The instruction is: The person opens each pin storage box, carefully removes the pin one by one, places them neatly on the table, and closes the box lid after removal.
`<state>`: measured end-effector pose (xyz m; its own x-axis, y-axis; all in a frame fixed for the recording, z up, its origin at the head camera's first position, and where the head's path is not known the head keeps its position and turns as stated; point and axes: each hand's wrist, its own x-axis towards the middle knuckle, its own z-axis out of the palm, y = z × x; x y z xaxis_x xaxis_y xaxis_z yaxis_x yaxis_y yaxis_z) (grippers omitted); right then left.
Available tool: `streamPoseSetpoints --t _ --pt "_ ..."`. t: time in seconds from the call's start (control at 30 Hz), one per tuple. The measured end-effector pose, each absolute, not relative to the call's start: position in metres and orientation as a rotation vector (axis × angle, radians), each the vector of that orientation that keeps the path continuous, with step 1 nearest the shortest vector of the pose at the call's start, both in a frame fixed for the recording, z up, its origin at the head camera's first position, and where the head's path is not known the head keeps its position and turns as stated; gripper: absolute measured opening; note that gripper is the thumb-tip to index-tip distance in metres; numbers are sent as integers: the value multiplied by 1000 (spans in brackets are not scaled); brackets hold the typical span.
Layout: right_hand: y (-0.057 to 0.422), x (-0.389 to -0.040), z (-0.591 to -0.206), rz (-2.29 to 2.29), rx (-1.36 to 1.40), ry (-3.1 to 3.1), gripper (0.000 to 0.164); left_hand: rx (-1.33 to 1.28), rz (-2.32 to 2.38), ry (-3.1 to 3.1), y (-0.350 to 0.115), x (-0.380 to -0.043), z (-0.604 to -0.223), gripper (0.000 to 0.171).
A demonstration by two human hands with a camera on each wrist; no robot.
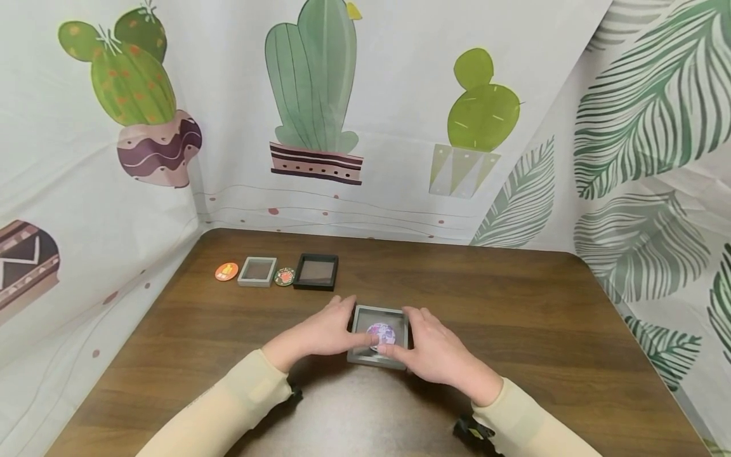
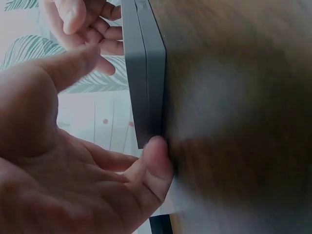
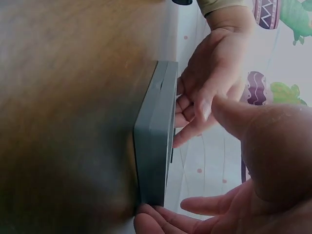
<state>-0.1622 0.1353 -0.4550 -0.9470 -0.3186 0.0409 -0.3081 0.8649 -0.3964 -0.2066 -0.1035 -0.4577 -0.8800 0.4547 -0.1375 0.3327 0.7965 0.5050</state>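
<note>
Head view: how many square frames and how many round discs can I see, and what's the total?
Square frames: 3 (small light grey frame, black frame, larger grey frame)
Round discs: 3 (orange disc, dark green disc, purple disc)
Total: 6

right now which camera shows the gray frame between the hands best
The head view: it looks down on the gray frame, showing most of its face and the purple-and-white disc within its outline. Both wrist views catch the frame edge-on, showing mainly side walls and no disc.
</note>
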Motion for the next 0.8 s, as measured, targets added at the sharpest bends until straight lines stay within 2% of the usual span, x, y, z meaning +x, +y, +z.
streamPoseSetpoints --t 0.2,0.3,0.47,0.8 --pt "141 -164 -454 -617 -605 3005 112 790 651 2742 -107 -207 -460 137" --pt "142 -166 -455 -636 -670 2987 119 904 641 2718 -108 -206 -460 142" --pt "144 -169 -457 -659 -741 2932 127 1023 604 2683 -108 -205 -463 141" --pt "147 -175 -465 -662 -933 2853 128 1081 479 2718 -106 -203 -464 127"
